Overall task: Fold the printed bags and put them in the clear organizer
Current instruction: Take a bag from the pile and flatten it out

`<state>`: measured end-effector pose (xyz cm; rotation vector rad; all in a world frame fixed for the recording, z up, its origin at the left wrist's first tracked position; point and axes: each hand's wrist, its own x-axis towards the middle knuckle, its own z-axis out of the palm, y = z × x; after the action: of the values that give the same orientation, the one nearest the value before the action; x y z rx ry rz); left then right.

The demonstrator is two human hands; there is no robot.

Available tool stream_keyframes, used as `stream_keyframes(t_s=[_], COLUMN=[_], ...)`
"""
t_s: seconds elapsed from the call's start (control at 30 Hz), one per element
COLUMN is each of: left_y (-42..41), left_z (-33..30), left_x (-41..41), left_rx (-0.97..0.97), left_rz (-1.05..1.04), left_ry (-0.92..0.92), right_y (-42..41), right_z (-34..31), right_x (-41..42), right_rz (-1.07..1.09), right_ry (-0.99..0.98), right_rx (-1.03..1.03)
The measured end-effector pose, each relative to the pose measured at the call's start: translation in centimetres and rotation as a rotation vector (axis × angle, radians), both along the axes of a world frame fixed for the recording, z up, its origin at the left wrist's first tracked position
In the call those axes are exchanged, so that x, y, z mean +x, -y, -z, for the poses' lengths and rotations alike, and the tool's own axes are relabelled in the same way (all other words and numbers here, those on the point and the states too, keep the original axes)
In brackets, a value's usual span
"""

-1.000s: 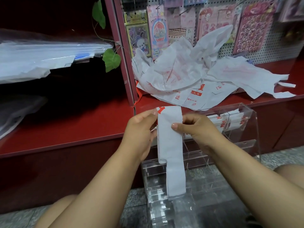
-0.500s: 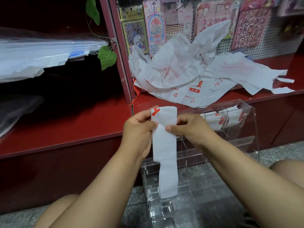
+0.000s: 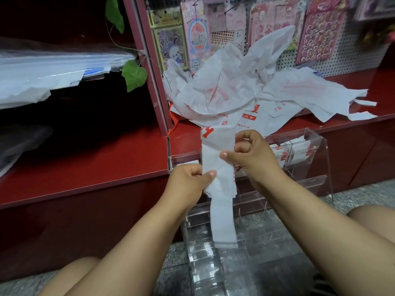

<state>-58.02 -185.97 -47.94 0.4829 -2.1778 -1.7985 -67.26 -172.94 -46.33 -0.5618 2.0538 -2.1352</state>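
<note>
Bag (image 3: 218,159), white with red print and folded into a long narrow strip, is hanging upright in front of the clear organizer (image 3: 310,159), its top edge level with the organizer's upper compartments and its tail dangling down past the lower tiers. Left hand (image 3: 188,180) is pinching the strip's left edge partway down, thumb pressing on the front. Right hand (image 3: 252,154) is gripping the strip higher up from its right edge, thumb lying across the front and fingers curling behind. Behind the organizer, a loose pile of bags (image 3: 245,90) is lying crumpled on the red shelf (image 3: 96,159). Inside the organizer's upper right compartments, folded bags (image 3: 299,150) are sitting already. Above the pile, sticker packs (image 3: 320,33) are hanging on a pegboard.
</note>
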Motion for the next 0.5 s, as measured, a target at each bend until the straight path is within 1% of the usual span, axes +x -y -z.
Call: stream_keyframes(t_s=[0.03, 0.07, 0.17, 0.2, 0.27, 0.37, 0.5], left_y=[0.1, 0.2, 1.3, 1.6, 1.9, 2.0, 1.9], left_z=[-0.2, -0.4, -0.9, -0.9, -1.1, -1.2, -1.2], left_x=[-0.1, -0.2, -0.3, -0.4, -0.3, -0.2, 0.0], left_rx=[0.006, 0.033, 0.118, 0.118, 0.125, 0.16, 0.156], left_rz=[-0.043, -0.096, -0.207, -0.219, -0.23, -0.239, -0.207], left_ry=[-0.026, -0.056, -0.143, -0.159, -0.188, -0.215, -0.224], right_y=[0.0, -0.1, -0.3, -0.4, -0.4, -0.1, -0.2], right_z=[0.0, 0.0, 0.1, 0.2, 0.7, 1.4, 1.9], right_x=[0.0, 0.0, 0.6, 0.9, 1.3, 1.5, 1.3], right_rz=[-0.018, -0.047, -0.19, -0.24, -0.309, -0.308, -0.383], right_ry=[0.005, 0.001, -0.019, -0.005, -0.002, 0.001, 0.126], right_rx=[0.018, 0.078, 0.366, 0.409, 0.45, 0.46, 0.404])
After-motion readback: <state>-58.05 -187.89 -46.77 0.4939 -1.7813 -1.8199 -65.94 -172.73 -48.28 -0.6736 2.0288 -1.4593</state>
